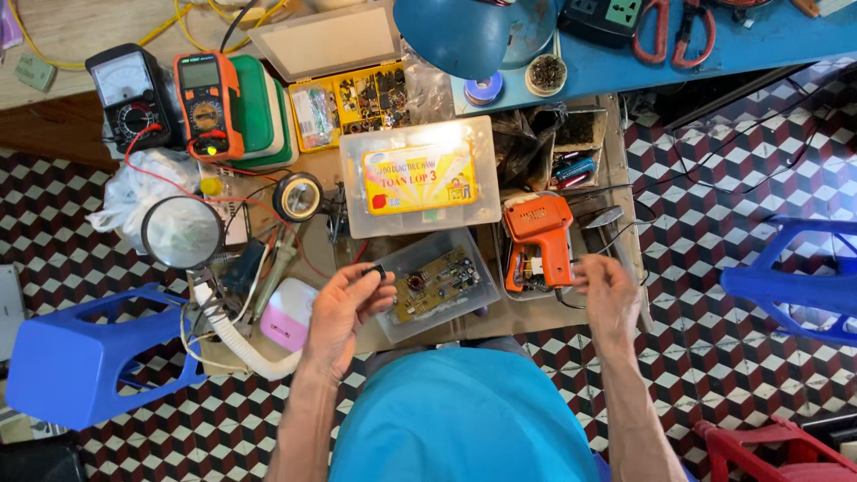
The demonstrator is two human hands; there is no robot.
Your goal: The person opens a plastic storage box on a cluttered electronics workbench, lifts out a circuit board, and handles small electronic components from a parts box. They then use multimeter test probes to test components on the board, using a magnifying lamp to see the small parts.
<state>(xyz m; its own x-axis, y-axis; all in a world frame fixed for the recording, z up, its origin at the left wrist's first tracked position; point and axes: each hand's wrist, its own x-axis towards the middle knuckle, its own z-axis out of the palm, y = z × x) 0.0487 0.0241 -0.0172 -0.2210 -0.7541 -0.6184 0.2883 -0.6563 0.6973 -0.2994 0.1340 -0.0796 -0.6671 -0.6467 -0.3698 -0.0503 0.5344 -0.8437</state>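
In the head view the left hand (344, 308) pinches a small black component (378, 270) at its fingertips, just at nine o'clock of the clear tray holding a circuit board (435, 284), while the right hand (607, 290) hovers half-curled, fingers loosely open and holding nothing I can make out (beside the orange soldering gun (536, 236) on the surface (527, 312)), so this looks like inspecting the part.

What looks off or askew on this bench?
Nothing looks spilled or broken. The clear tray holding the circuit board sits skewed, its near corner past the table edge. The left hand pinches a small black part; the right hand is blurred.
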